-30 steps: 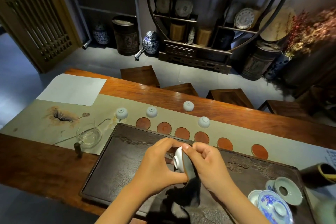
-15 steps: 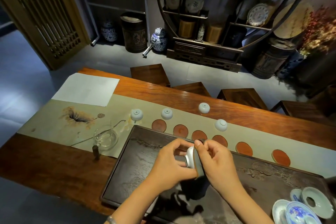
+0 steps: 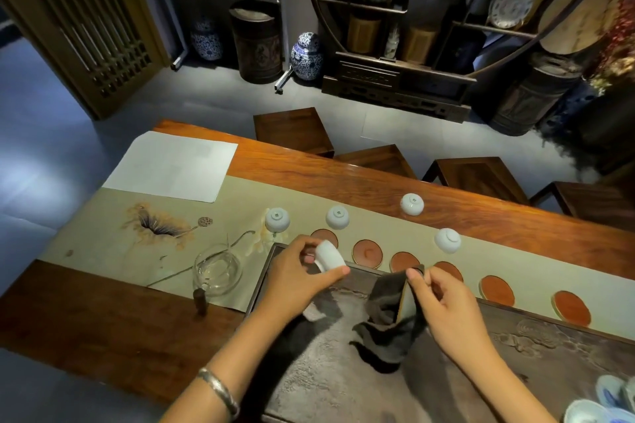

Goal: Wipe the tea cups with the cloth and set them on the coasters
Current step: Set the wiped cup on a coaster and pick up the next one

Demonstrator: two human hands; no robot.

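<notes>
— Any writing legible?
— None; foot marks blur. My left hand point(image 3: 295, 280) fingers are gripping a glazed white tea cup point(image 3: 329, 256) over the carved tray point(image 3: 343, 388).
— And the right?
— Right hand point(image 3: 446, 306) is pinching the dark woven cloth point(image 3: 388, 316); round reddish coasters point(image 3: 367, 253) are lying beyond.

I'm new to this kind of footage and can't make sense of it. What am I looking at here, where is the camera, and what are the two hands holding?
There is no machine here: a person works with bare hands, and the one camera sits on their head, looking forward and down. That is why you see two forearms reaching in from the bottom edge.

The left hand grips a small white cup, tipped on its side. The right hand pinches a dark cloth that hangs down over a dark tray.

Beyond the tray, on a pale runner laid along the wooden table, runs a row of round reddish coasters, none with a cup on it. Four more cups stand upside down behind that row. A glass pitcher stands at the left.
</notes>
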